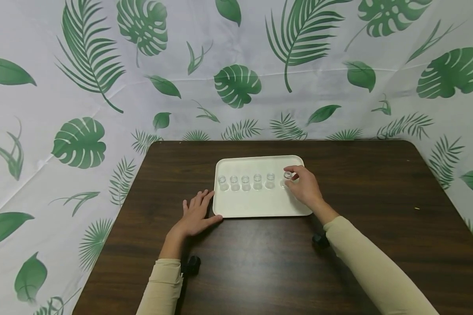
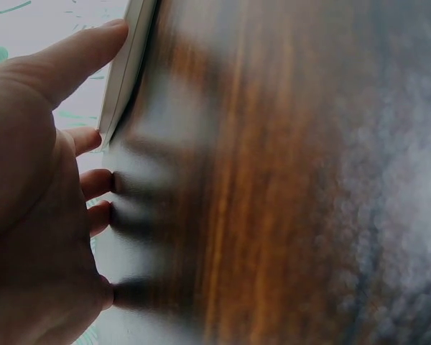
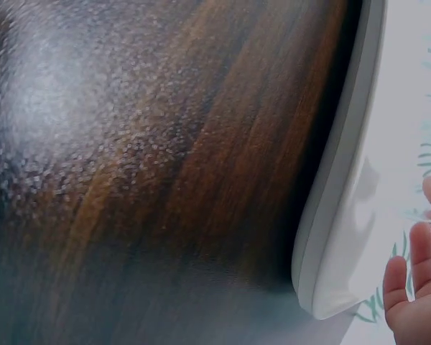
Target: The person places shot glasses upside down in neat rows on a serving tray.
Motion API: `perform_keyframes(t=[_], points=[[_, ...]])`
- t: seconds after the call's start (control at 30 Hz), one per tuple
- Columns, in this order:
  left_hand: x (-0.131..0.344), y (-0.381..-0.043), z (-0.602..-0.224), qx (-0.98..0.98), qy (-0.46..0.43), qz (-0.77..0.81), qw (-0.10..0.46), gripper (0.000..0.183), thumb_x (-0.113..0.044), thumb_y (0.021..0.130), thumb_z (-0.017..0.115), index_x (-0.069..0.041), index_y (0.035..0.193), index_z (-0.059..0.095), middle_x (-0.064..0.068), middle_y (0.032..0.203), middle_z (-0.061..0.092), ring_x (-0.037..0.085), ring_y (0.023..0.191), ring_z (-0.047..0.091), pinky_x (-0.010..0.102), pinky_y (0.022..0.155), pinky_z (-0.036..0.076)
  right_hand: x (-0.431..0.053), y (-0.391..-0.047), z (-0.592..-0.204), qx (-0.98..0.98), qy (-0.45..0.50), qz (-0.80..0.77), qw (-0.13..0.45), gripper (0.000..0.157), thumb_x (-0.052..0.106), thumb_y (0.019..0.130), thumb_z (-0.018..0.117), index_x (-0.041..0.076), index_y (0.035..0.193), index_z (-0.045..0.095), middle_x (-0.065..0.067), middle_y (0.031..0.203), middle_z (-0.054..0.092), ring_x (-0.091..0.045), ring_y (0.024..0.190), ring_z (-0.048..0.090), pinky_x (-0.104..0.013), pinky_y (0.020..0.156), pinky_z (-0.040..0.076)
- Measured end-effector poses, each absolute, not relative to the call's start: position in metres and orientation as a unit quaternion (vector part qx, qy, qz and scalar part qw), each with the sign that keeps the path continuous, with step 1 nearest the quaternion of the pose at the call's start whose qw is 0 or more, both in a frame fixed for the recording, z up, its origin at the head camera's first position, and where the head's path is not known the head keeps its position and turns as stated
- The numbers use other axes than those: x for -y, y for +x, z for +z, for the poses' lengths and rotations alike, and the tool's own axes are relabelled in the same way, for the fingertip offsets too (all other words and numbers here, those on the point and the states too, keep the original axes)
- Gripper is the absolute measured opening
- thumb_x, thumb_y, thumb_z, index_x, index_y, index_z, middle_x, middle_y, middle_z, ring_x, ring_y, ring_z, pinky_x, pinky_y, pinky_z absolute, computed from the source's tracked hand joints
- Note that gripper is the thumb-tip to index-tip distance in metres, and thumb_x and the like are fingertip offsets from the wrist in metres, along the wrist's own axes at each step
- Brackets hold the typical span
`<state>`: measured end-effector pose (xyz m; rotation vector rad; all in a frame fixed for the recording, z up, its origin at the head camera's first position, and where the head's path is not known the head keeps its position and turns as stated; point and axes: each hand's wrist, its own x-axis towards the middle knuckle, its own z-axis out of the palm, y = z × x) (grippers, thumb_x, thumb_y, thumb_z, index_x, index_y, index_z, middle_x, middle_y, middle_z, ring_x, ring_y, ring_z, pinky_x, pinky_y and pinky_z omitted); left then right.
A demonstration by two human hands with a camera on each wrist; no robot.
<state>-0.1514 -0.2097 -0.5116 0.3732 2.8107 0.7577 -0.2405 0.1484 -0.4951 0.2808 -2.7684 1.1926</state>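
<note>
On a white tray (image 1: 256, 205) stand several small clear glass jars (image 1: 245, 183) in a row that runs from the left side toward the right. My right hand (image 1: 305, 186) pinches another small clear jar (image 1: 287, 175) between thumb and fingers, at the right end of this row. Only a sliver of that jar shows at the edge of the right wrist view, beside the fingers (image 3: 420, 259). With its fingers spread, my left hand (image 1: 195, 218) rests at the tray's left front corner. In the left wrist view its thumb (image 2: 93, 54) lies against the tray's side (image 2: 126, 72).
The tray lies on a dark brown wood-grain table (image 1: 260, 271), toward its far edge. Behind and beside the table hangs a white cloth (image 1: 197, 113) with green leaf prints. A tiny yellowish speck (image 1: 417, 208) lies on the table at the right.
</note>
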Motion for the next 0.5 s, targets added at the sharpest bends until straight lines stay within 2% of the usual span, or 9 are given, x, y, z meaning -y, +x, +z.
perform_keyframes(t=[0.3, 0.5], points=[[0.2093, -0.1526, -0.5132, -0.953, 0.124, 0.255, 0.106, 0.088, -0.055, 0.092, 0.061, -0.015, 0.158, 0.020, 0.018, 0.160, 0.017, 0.039, 0.148, 0.007, 0.072, 0.105, -0.002, -0.1476, -0.2408, -0.4980, 0.914, 0.092, 0.391, 0.061, 0.038, 0.001, 0.083, 0.070, 0.008, 0.121, 0.067, -0.011, 0.108, 0.064, -0.027, 0.091, 0.061, -0.041, 0.076, 0.043], [0.2096, -0.1519, -0.5123, -0.952, 0.128, 0.257, 0.103, 0.088, -0.055, 0.092, 0.061, -0.014, 0.158, 0.020, 0.018, 0.160, 0.017, 0.039, 0.148, 0.008, 0.072, 0.105, -0.002, -0.1479, -0.2396, -0.4990, 0.912, 0.090, 0.397, 0.052, 0.042, 0.002, 0.085, 0.070, 0.008, 0.126, 0.063, -0.013, 0.114, 0.063, -0.028, 0.094, 0.061, -0.043, 0.077, 0.044]])
